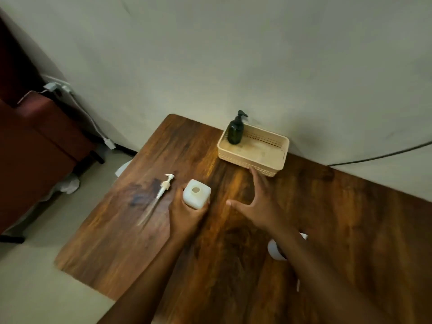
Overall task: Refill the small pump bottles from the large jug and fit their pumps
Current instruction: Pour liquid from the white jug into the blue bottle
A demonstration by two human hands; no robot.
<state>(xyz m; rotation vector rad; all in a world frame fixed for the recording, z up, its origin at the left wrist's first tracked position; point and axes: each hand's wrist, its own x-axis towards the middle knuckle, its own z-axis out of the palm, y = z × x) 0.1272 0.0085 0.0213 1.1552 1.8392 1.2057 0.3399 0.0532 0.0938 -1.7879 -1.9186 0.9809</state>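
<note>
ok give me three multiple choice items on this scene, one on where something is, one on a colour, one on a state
1. Where does the dark pump bottle stand?
A. in the basket
B. on the floor
C. in the right hand

2. What colour is the loose pump lying on the table?
A. black
B. white
C. red

3. How is the white bottle that the left hand holds?
A. capped
B. pump fitted
C. neck open

Answers:
1 A, it stands in the basket's far left corner.
2 B, its head and tube are white.
3 C, the round opening shows on top with nothing fitted.
</note>
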